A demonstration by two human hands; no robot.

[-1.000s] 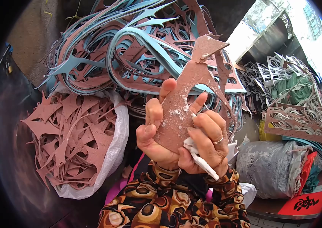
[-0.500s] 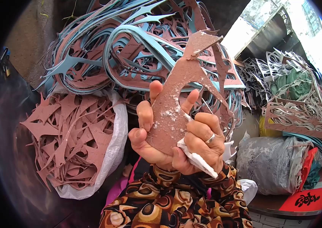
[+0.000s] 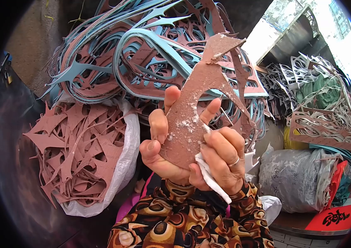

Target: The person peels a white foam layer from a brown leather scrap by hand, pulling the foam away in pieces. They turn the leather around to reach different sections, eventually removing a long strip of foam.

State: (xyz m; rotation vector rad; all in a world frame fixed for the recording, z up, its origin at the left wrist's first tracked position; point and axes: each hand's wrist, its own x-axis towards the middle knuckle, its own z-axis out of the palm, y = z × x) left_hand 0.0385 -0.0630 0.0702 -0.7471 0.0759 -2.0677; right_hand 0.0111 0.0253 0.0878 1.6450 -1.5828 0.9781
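My left hand [image 3: 159, 159] is closed on the edge of a reddish-brown sheet scrap [image 3: 183, 136], its thumb and fingers along the left side. The scrap stands upright before me, with a cut-out opening, a torn narrow top and white flecks across its face. At its lower right edge, my right hand [image 3: 225, 159], with a ring, pinches a white strip [image 3: 215, 182] between thumb and fingers. The strip hangs below the thumb. One finger of this hand points up beside the opening. More white material shows behind my right hand, partly hidden.
A white sack [image 3: 131, 144] of reddish-brown offcuts [image 3: 76, 153] stands at left. Behind my hands rises a heap of blue and brown scraps [image 3: 142, 53]. At right are a wrapped grey bundle [image 3: 295, 177], pale cut-out sheets [image 3: 328, 128] and a red panel [image 3: 332, 217].
My right hand has turned slightly, and the lower end of the white strip has swung left and down. My left hand and the scrap have barely moved.
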